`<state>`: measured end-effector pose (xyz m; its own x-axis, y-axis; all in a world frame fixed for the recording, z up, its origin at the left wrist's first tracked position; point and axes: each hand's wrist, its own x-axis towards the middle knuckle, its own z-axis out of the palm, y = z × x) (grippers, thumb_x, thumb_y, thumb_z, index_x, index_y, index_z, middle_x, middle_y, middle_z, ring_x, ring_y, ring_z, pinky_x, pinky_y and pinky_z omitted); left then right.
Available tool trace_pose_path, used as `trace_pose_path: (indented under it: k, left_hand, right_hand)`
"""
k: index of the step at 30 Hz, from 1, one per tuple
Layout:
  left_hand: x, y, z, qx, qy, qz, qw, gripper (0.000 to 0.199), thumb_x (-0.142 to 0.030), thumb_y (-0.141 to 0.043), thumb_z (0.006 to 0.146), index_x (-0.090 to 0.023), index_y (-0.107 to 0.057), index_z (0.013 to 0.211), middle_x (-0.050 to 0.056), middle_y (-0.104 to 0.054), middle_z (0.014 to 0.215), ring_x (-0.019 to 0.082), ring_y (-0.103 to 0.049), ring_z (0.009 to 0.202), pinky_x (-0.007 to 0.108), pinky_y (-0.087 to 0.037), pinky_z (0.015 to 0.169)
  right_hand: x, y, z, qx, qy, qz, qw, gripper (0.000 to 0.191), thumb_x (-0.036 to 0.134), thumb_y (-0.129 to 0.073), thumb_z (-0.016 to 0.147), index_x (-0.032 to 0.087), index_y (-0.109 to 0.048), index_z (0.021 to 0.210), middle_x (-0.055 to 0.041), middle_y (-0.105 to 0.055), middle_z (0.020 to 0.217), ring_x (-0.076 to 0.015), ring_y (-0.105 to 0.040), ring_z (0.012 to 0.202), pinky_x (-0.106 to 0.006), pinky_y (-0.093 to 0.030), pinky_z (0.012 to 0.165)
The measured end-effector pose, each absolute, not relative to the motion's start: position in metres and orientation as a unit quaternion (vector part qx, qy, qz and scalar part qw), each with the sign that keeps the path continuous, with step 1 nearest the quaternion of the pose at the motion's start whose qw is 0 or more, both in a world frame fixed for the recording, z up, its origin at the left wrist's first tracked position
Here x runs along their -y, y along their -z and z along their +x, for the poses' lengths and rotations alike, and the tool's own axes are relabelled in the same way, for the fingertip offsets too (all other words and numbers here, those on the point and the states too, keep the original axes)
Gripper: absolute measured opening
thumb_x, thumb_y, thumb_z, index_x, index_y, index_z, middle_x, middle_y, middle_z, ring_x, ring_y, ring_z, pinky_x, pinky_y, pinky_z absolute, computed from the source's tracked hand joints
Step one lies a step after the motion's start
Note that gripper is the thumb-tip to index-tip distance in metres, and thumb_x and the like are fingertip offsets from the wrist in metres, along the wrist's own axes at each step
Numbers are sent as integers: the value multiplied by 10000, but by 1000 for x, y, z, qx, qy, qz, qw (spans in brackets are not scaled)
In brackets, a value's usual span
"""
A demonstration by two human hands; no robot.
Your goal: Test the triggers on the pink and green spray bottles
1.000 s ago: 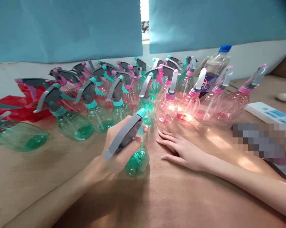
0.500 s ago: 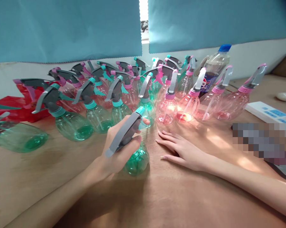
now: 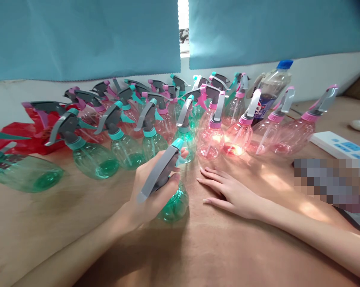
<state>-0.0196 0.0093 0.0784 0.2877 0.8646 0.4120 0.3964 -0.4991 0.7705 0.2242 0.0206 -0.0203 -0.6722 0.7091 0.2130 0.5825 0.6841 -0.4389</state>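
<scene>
My left hand (image 3: 151,191) is wrapped round the neck of a green spray bottle (image 3: 175,204), which has a grey trigger head with a teal nozzle. The bottle's base is at the tabletop, and my fingers hide its neck. To the right of it, my right hand (image 3: 227,191) lies flat on the wooden table (image 3: 215,251), fingers spread, holding nothing. Just beyond that hand stands a pink spray bottle (image 3: 210,143). Behind my left hand are more green spray bottles, among them one (image 3: 127,153) with a teal collar.
Several green and pink spray bottles stand in rows toward the wall. A red plastic bag (image 3: 15,135) lies at the left. At the back right is a blue-capped drink bottle (image 3: 271,87). A white power strip (image 3: 338,144) and a pixelated object (image 3: 332,187) lie at the right.
The whole view has shifted slightly, so things appear a little to the right and lower. My left hand keeps its hold on the green spray bottle, and my right hand stays flat.
</scene>
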Motion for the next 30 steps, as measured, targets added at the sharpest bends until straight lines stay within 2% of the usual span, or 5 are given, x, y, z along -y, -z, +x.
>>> trace_pose_path:
  k: [9,14,20,25,30]
  left_hand:
    - [-8,-82,-17,-433,-424,743,284,362,-225,-551,850,-214,-606,1208,-2,-647,695,147,-584,531,284,-523,560]
    - [-8,-81,-15,-442,-433,735,277,307,-237,-565,842,-201,-627,1140,-11,-630,658,156,-596,557,309,-544,626]
    - [-6,-79,-13,-458,-443,729,250,313,-262,-587,837,-183,-600,1140,27,-653,865,165,-624,731,299,-525,690]
    - [3,-75,-19,-506,-387,743,204,306,-375,-645,804,-191,-584,1040,52,-628,878,220,-609,799,334,-492,679]
    - [14,-67,-28,-527,-371,742,182,440,-413,-678,782,-230,-549,1160,73,-616,1020,256,-600,925,396,-486,836]
  right_hand:
    - [-21,21,224,902,-161,-355,184,591,520,-503,937,203,-455,1434,-147,-420,1500,-324,-344,1409,-570,-352,1105]
    - [-20,20,223,907,-145,-355,177,584,520,-471,952,166,-476,1416,-162,-425,1494,-325,-352,1404,-561,-362,1104]
    - [-20,17,222,916,-120,-345,168,584,526,-437,962,150,-481,1408,-174,-450,1476,-330,-378,1389,-559,-380,1093]
    - [-17,11,224,922,-97,-340,161,536,495,-432,971,136,-524,1359,-195,-490,1440,-333,-450,1341,-537,-435,1051]
    - [-15,5,230,920,-98,-346,157,474,462,-459,968,143,-547,1308,-194,-527,1397,-324,-493,1301,-507,-473,1014]
